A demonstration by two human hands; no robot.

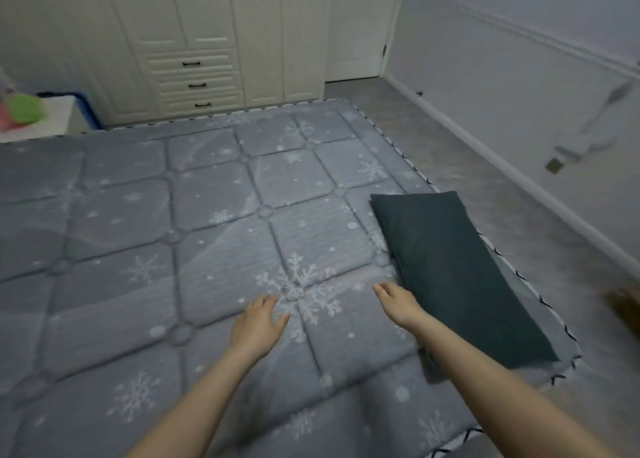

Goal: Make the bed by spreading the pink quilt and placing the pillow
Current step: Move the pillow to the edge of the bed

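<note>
Filling most of the view: bare grey mattress (173,215), quilted in squares, snowflake print, zigzag-stitched edging along the right side. No sheet, no cover. Stripped surface reads as a start point, so task judged barely begun.

Beyond, at 12 o'clock: cream wardrobe (194,35) with three drawers, closed door (360,24) just right of it. Grey floor (467,166) running from 1 to 4 o'clock along the white wall.

At 3 o'clock on the mattress: dark teal pillow (453,270), flat, long axis running along the right edge, one corner reaching close to the stitched border. Parked to the side, probably to keep the middle free for spreading; not at any visible head end, so placement likely still to come.

Pink quilt: not in view anywhere. At 9 o'clock, off the far left edge, blurred green and pink heap (20,111) on a pale surface; too smeared to identify.

At 6 o'clock, both forearms extended over the mattress, bare.

Left hand (259,326): palm down, fingers loosely spread, low over the large snowflake; contact with fabric not certain. Holding nothing.

Right hand (398,305): palm down, fingers extended and relaxed, just beside the pillow's near long edge, apparently not touching. Holding nothing.

Posture suggests smoothing or bracing on the surface, or a reach toward the pillow; cannot say which.
</note>
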